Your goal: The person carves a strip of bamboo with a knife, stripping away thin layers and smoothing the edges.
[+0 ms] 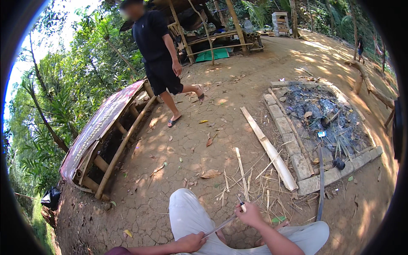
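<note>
Greyish strip point(219, 226) is at near centre, over the lap, btwn the hands; long axis diagonal, near-left to far-right, near end at the L hand point(191, 243), far end pointing out past the R hand point(250, 214) twd the shavings point(268, 199). L fingers curled shut round the strip's near end, pressed tog.; tips hidden. R fingers folded round the pale handle of a small knife point(243, 206), its tip pointing far & a bit left; can't tell if they also pinch the strip. Pale trousers point(191, 212), knees apart, L knee just left of the strip, R knee well to the right. Shavings lie on the dirt point(182, 142) just beyond the hands, w/ a thin stick point(242, 172) among them, running near-far. Split bamboo point(270, 148) farther right, long axis far-left to near-right, near end just beside the brick firepit point(292, 143), which holds ash & charred bits. Long blade point(321, 182) btwn R knee & pit's near edge, axis near-far. Far left: covered bench point(126, 148), black bag point(51, 198) near its near end, a person point(153, 46) in dark clothes mid-stride beyond. Shed point(236, 25) at far centre, green sheet point(212, 55) low in front.
</note>
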Tool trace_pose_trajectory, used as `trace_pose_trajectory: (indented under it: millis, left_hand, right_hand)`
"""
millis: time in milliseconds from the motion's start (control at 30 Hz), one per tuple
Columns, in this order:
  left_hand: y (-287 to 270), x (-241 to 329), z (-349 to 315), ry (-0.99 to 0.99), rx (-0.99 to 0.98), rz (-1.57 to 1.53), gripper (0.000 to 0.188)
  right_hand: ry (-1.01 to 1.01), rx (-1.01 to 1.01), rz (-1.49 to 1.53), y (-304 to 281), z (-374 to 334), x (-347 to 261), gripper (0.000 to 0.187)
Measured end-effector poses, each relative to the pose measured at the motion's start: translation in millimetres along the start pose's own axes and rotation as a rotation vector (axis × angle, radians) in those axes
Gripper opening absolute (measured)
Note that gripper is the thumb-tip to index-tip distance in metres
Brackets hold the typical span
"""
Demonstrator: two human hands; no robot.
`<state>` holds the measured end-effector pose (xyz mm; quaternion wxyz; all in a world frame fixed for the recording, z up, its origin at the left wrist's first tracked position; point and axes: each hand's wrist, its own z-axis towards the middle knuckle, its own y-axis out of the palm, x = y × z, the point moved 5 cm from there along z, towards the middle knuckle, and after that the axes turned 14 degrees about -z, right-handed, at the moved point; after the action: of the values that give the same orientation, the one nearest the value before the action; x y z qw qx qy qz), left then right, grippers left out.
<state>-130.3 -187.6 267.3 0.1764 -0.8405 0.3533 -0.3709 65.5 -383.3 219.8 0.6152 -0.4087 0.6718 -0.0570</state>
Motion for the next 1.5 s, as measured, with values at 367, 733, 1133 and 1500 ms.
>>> trace_pose_trajectory:
  millis: [367,733,1133,1500]
  left_hand:
    - [-49,25,-4,0.119,-0.041,0.208,0.041]
    - [-130,117,-20,0.610,0.748,0.609,0.025]
    - [-105,52,-3,0.472,0.550,-1.052,0.026]
    - [-21,-42,46,0.152,-0.401,-1.866,0.045]
  right_hand:
    - [-0.312,-0.228,-0.040,-7,-17,-33,0.033]
    - [-0.177,0.061,-0.029,-17,-10,-32,0.026]
    - [0.069,0.100,0.267,-16,12,5,0.024]
    - [0.217,-0.021,0.662,-23,10,-3,0.019]
